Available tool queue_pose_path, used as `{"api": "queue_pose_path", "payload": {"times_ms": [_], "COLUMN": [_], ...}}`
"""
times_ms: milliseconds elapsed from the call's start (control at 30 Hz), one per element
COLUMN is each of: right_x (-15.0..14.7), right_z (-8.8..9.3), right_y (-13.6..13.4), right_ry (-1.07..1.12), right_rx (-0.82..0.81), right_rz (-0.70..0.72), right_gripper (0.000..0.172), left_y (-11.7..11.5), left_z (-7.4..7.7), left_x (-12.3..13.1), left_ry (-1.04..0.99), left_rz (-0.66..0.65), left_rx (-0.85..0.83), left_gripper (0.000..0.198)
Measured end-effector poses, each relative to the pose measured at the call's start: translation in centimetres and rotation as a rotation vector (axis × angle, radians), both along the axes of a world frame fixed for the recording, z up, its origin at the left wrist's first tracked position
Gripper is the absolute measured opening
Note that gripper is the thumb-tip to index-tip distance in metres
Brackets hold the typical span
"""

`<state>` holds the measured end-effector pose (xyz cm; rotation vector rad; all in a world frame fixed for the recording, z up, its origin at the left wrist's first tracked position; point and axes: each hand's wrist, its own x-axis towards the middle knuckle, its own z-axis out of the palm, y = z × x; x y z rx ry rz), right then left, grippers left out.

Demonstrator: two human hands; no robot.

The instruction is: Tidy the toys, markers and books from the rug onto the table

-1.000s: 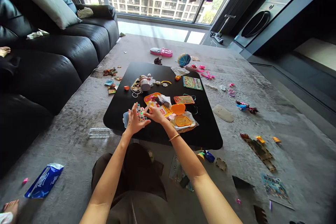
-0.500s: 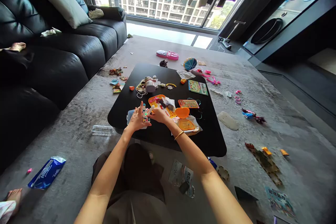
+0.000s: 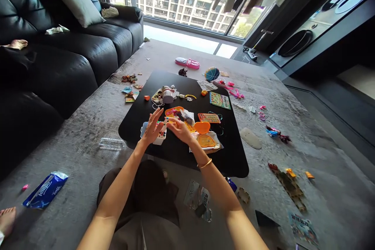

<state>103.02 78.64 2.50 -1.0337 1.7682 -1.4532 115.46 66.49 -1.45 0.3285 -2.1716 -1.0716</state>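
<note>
We wear a slim, rounded gold-coloured bangle [image 3: 204, 165] at five o'clock, around our right wrist [image 3: 198, 154]; dark brown clothing [image 3: 152, 193] spreads toward seven, a thin pale line [image 3: 143, 235] running down it.

At the centre of the frame, the right hand [image 3: 181, 132] has loosened from its pinch, its fingers now stretched out toward the left. The left hand [image 3: 151, 129] has swung around, fingers straighter and thumb pointing right, covering more of the capped bottles [image 3: 162, 133] than half a second ago. The pale tube [image 3: 165, 122] has shifted left in the frame, now between left thumb and right fingertips; which hand holds it is unclear.
</note>
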Motion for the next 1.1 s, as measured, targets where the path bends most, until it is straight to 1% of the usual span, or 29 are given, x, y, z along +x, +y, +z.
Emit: {"api": "queue_pose_path", "payload": {"times_ms": [33,100,167,233,267,367,400,467,567,667,700,767,800,867,933,1033,1100], "right_x": [0.7,1.9,2.7,3.1,3.2,3.0,2.8,2.7,2.9,3.5,3.7,4.0,4.1,4.2,4.2,4.4,4.5], "right_z": [-0.5,-1.6,-2.4,-2.9,-3.0,-3.1,-3.2,-3.5,-4.5,-6.5,-7.2,-8.3,-8.7,-8.8,-8.2,-7.2,-6.9], "right_y": [-0.2,-0.7,-0.8,-0.6,-0.4,-0.2,-0.3,-0.7,-1.3,-1.8,-1.9,-1.7,-1.6,-1.1,-0.6,-0.2,-0.2], "right_ry": [0.016,0.073,0.113,0.144,0.133,-0.054,-0.112,-0.163,-0.173,-0.194,-0.202,-0.240,-0.267,-0.325,-0.373,-0.467,-0.526], "right_rx": [-0.011,-0.016,-0.007,-0.008,-0.019,-0.065,-0.067,-0.047,-0.003,0.028,0.040,0.063,0.079,0.115,0.142,0.134,0.125], "right_rz": [-0.004,0.001,-0.022,-0.056,-0.078,-0.148,-0.165,-0.195,-0.256,-0.383,-0.421,-0.454,-0.441,-0.374,-0.326,-0.328,-0.315], "right_gripper": [0.045,0.044,0.042,0.040,0.044,0.065,0.069,0.071,0.066,0.068,0.069,0.069,0.069,0.071,0.075,0.079,0.082], "left_y": [0.1,0.1,0.0,-0.1,-0.2,-0.2,-0.2,-0.1,-0.3,-0.7,-0.8,-0.9,-0.9,-0.7,-0.6,-0.6,-0.5], "left_z": [0.8,1.9,2.2,1.6,1.0,-1.2,-1.9,-3.1,-4.2,-4.8,-5.0,-5.1,-5.1,-5.0,-4.8,-4.4,-4.1], "left_x": [-0.2,-0.9,-1.4,-1.6,-1.5,-0.9,-0.7,-0.3,-0.3,-0.5,-0.5,-0.6,-0.7,-0.6,-0.5,-0.3,-0.2], "left_ry": [0.041,0.083,0.063,-0.005,-0.054,-0.263,-0.331,-0.415,-0.417,-0.364,-0.359,-0.379,-0.396,-0.422,-0.440,-0.470,-0.486], "left_rz": [-0.006,-0.033,-0.054,-0.049,-0.039,-0.003,0.013,0.053,0.066,0.054,0.054,0.050,0.052,0.060,0.058,0.051,0.065], "left_rx": [0.009,0.035,0.049,0.018,-0.013,-0.106,-0.123,-0.127,-0.033,0.138,0.170,0.155,0.117,0.032,-0.023,-0.072,-0.108], "left_gripper": [0.050,0.046,0.042,0.039,0.038,0.041,0.043,0.046,0.050,0.051,0.051,0.052,0.053,0.053,0.053,0.054,0.056]}}
